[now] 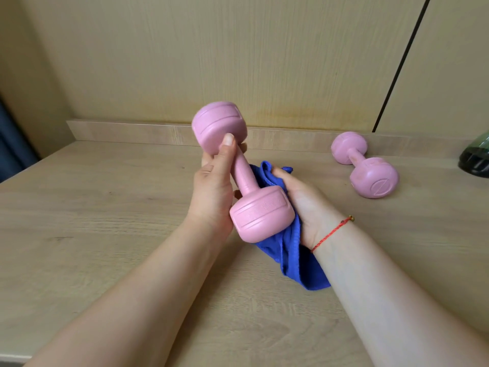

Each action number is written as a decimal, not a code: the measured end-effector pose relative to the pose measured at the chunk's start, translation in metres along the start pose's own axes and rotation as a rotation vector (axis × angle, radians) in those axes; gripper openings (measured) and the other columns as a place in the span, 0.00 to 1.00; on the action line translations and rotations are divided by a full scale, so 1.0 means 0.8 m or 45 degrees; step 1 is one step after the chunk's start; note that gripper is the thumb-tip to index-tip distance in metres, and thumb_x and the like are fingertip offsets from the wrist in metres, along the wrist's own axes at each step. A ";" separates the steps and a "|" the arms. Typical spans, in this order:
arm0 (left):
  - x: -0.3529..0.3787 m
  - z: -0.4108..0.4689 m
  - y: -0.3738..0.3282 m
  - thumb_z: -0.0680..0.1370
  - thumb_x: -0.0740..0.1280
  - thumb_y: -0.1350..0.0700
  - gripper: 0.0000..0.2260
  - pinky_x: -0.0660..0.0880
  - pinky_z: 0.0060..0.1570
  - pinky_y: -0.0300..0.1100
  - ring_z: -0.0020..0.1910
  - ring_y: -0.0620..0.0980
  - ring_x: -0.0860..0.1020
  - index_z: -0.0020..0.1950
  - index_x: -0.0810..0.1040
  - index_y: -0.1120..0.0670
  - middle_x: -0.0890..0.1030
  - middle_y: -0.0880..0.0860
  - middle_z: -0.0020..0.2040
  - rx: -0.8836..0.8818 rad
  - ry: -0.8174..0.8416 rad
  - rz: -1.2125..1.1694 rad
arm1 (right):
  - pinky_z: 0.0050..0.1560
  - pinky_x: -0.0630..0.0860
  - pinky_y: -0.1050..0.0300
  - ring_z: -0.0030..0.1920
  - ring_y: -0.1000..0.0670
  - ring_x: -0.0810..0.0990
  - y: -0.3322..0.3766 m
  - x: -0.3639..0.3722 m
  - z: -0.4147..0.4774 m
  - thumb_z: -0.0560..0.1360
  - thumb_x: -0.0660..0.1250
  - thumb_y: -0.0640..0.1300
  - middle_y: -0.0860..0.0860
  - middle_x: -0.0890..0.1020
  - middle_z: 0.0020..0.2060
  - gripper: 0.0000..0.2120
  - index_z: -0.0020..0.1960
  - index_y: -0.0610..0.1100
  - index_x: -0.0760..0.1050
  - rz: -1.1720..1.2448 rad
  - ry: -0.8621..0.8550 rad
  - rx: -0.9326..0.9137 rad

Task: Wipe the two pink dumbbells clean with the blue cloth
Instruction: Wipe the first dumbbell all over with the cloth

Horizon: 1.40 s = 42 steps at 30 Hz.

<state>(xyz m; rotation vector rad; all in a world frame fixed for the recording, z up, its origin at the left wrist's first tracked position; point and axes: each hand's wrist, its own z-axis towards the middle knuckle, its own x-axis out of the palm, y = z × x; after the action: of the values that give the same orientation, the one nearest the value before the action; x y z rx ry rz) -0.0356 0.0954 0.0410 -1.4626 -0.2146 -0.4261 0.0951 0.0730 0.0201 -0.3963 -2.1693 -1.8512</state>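
My left hand [211,192] grips the pink dumbbell [260,214] by its thin neck; my right hand [307,207] clutches the bunched cloth [291,250] against its ribbed near head. The other dumbbell [370,170] lies on the wooden table [105,207], beyond my right hand.

Views: one, head-worn, wide-angle.
Position: above the near edge of the wooden table [105,234].
Facing: forward and down, toward the far panelled wall [185,62].
Range: close. Both forearms enter from the bottom edge. The left hand [211,186] gripping the held dumbbell [260,213] and the right hand [304,205] holding the blue cloth [293,260] occupy the centre.
Right limit: second dumbbell [370,173] at far right; dark green object [476,160] cut by the frame edge.
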 end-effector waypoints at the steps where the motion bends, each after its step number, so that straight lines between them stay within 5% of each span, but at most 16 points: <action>1: -0.002 0.001 -0.001 0.79 0.63 0.42 0.21 0.76 0.55 0.38 0.50 0.39 0.80 0.66 0.77 0.53 0.83 0.48 0.58 0.040 -0.028 0.004 | 0.49 0.80 0.49 0.45 0.46 0.83 -0.001 0.003 0.002 0.76 0.67 0.57 0.46 0.84 0.46 0.15 0.53 0.45 0.79 0.018 -0.039 -0.037; 4: -0.004 0.003 -0.006 0.79 0.64 0.42 0.21 0.73 0.65 0.46 0.55 0.41 0.80 0.64 0.77 0.56 0.84 0.48 0.56 0.075 -0.075 -0.030 | 0.47 0.80 0.49 0.44 0.45 0.83 -0.006 0.004 -0.004 0.76 0.67 0.56 0.45 0.83 0.45 0.15 0.53 0.44 0.78 0.118 -0.057 -0.043; 6: -0.002 0.004 -0.006 0.81 0.61 0.44 0.19 0.75 0.64 0.52 0.57 0.46 0.81 0.58 0.78 0.59 0.85 0.52 0.52 0.068 -0.080 -0.068 | 0.47 0.80 0.48 0.43 0.45 0.83 -0.006 0.002 -0.005 0.77 0.67 0.55 0.45 0.84 0.45 0.15 0.53 0.44 0.79 0.195 -0.060 -0.023; 10: 0.001 0.002 -0.006 0.83 0.54 0.42 0.21 0.81 0.50 0.53 0.37 0.50 0.84 0.54 0.75 0.60 0.85 0.53 0.33 0.057 -0.063 -0.103 | 0.47 0.81 0.50 0.48 0.45 0.84 0.010 0.005 -0.016 0.79 0.62 0.56 0.43 0.83 0.50 0.18 0.54 0.42 0.79 0.271 -0.056 -0.048; 13: -0.009 0.010 -0.009 0.83 0.54 0.41 0.24 0.81 0.40 0.47 0.28 0.50 0.80 0.52 0.75 0.61 0.80 0.55 0.29 0.069 -0.183 -0.078 | 0.63 0.75 0.46 0.59 0.43 0.81 0.027 -0.003 -0.023 0.80 0.59 0.60 0.41 0.82 0.58 0.27 0.63 0.38 0.77 0.267 -0.037 -0.141; 17: -0.016 0.018 -0.014 0.84 0.54 0.45 0.18 0.79 0.34 0.45 0.24 0.49 0.76 0.50 0.69 0.59 0.77 0.53 0.34 0.051 -0.321 -0.188 | 0.65 0.73 0.40 0.59 0.40 0.81 0.020 0.007 -0.031 0.75 0.64 0.64 0.42 0.84 0.55 0.26 0.57 0.42 0.81 -0.122 -0.030 -0.250; 21: -0.017 0.018 -0.011 0.84 0.54 0.45 0.17 0.75 0.29 0.41 0.24 0.48 0.75 0.47 0.68 0.58 0.75 0.51 0.31 -0.025 -0.342 -0.170 | 0.65 0.71 0.56 0.60 0.55 0.79 -0.002 0.034 -0.032 0.80 0.65 0.45 0.55 0.84 0.49 0.05 0.50 0.48 0.79 -0.757 0.275 -0.546; 24: -0.018 0.017 -0.007 0.84 0.54 0.45 0.16 0.75 0.27 0.39 0.25 0.47 0.76 0.50 0.68 0.58 0.74 0.52 0.36 -0.025 -0.336 -0.126 | 0.70 0.65 0.50 0.64 0.55 0.75 -0.013 0.032 -0.022 0.80 0.66 0.40 0.50 0.80 0.44 0.06 0.43 0.43 0.75 -0.991 0.302 -0.747; 29: -0.019 0.020 -0.008 0.84 0.55 0.44 0.16 0.76 0.34 0.42 0.26 0.47 0.77 0.48 0.70 0.56 0.77 0.49 0.30 -0.051 -0.312 -0.130 | 0.60 0.68 0.70 0.61 0.61 0.76 -0.024 0.044 -0.026 0.79 0.66 0.43 0.54 0.81 0.54 0.05 0.55 0.47 0.77 -0.790 0.143 -0.786; 32: -0.016 0.019 -0.008 0.84 0.55 0.46 0.15 0.76 0.34 0.41 0.27 0.48 0.77 0.48 0.70 0.56 0.75 0.51 0.36 -0.056 -0.318 -0.143 | 0.55 0.74 0.64 0.51 0.59 0.81 -0.025 0.047 -0.023 0.80 0.62 0.52 0.54 0.84 0.48 0.10 0.54 0.48 0.79 -0.730 -0.116 -0.690; 36: -0.009 0.014 -0.011 0.85 0.56 0.49 0.14 0.79 0.37 0.47 0.26 0.51 0.72 0.46 0.69 0.58 0.71 0.53 0.33 -0.040 -0.178 -0.268 | 0.39 0.69 0.59 0.32 0.54 0.75 -0.003 0.027 -0.017 0.80 0.62 0.53 0.55 0.77 0.30 0.16 0.38 0.45 0.76 -0.968 -0.523 -0.679; 39: -0.006 0.013 -0.013 0.85 0.56 0.50 0.13 0.79 0.38 0.49 0.26 0.51 0.71 0.48 0.69 0.59 0.71 0.54 0.32 -0.075 -0.067 -0.292 | 0.40 0.76 0.52 0.35 0.47 0.81 0.028 0.002 -0.019 0.78 0.66 0.51 0.50 0.82 0.31 0.17 0.36 0.40 0.74 -1.098 -0.696 -0.716; 42: -0.008 0.014 -0.010 0.85 0.56 0.50 0.11 0.80 0.38 0.49 0.26 0.51 0.71 0.50 0.68 0.58 0.70 0.54 0.33 -0.047 -0.040 -0.163 | 0.46 0.77 0.51 0.41 0.45 0.81 0.056 -0.017 -0.033 0.76 0.67 0.54 0.48 0.82 0.34 0.16 0.38 0.42 0.74 -1.350 -0.648 -0.489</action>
<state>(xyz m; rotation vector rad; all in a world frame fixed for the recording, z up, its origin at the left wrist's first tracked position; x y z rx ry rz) -0.0436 0.1073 0.0472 -1.4973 -0.3284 -0.5137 0.1246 0.0532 0.0599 0.3704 -2.5992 -3.0084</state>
